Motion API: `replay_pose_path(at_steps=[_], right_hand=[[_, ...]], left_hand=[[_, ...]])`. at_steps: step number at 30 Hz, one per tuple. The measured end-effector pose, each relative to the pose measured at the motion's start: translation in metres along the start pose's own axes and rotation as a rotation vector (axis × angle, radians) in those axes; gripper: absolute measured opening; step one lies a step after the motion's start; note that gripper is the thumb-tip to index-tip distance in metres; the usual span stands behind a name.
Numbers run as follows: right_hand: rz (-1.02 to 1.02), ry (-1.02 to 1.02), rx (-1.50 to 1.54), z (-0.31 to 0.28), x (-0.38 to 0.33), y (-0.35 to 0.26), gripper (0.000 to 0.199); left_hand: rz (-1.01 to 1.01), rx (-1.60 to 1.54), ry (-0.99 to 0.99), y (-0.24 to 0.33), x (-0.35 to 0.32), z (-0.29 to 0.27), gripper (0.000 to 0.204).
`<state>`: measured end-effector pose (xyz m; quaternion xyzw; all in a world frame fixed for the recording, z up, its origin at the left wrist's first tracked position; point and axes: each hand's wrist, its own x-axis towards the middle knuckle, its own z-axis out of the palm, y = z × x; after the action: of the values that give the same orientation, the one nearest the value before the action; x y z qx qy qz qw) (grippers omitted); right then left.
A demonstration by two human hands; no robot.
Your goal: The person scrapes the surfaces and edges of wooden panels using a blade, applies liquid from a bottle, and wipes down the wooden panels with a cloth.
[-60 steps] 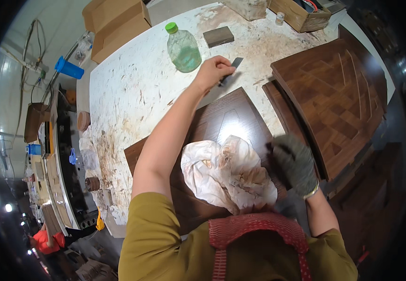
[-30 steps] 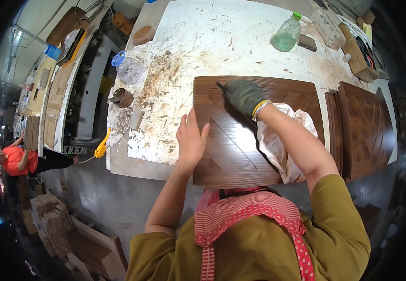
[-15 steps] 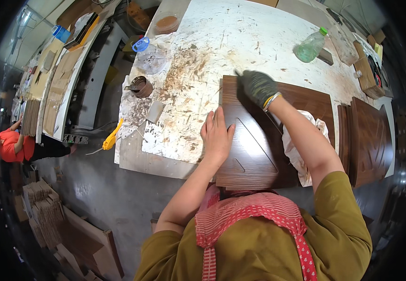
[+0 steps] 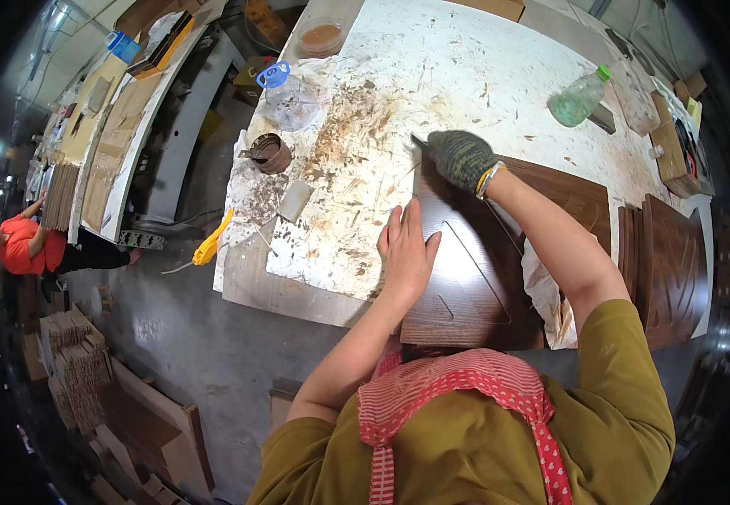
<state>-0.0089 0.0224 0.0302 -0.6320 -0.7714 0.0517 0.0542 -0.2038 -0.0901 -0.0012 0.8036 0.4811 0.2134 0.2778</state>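
With the dark brown panel [image 4: 464,290] as the clock's centre and twelve pointing away from the person, the panel lies on the white, stained table [image 4: 458,76], against the near edge, thin grooves forming angular lines on its glossy face. The bare left hand [image 4: 407,259] rests at nine o'clock along the panel's edge, its fingers extended and slightly spread, pinching nothing. At eleven, near the far left corner, the gloved right hand [image 4: 461,160] is curled around a dark, thin tool [image 4: 418,141]; only its tip shows, so its full shape cannot be told. A crumpled white cloth [image 4: 543,286] lies on the panel at four, partly behind the right forearm. More brown panels [image 4: 672,273] stand stacked at three, a green-capped bottle [image 4: 578,101] lies toward one, and a brown-stained pot [image 4: 274,155] sits toward ten.
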Motion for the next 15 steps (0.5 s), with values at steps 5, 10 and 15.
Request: replay_pose_path(at_steps=[5,10,15], right_hand=[[0.138,0.019,0.065,-0.008,0.004,-0.002,0.02],[0.021,0.015,0.106,-0.008,0.003,-0.001,0.02],[-0.119,0.009,0.11,-0.001,-0.01,-0.016,0.026]], left_hand=[[0.011,-0.012,0.011,0.002,0.001,-0.002,0.062],[-0.003,0.048,0.02,0.001,0.0,0.001,0.065],[-0.017,0.048,0.016,0.0,-0.001,0.005,0.065]])
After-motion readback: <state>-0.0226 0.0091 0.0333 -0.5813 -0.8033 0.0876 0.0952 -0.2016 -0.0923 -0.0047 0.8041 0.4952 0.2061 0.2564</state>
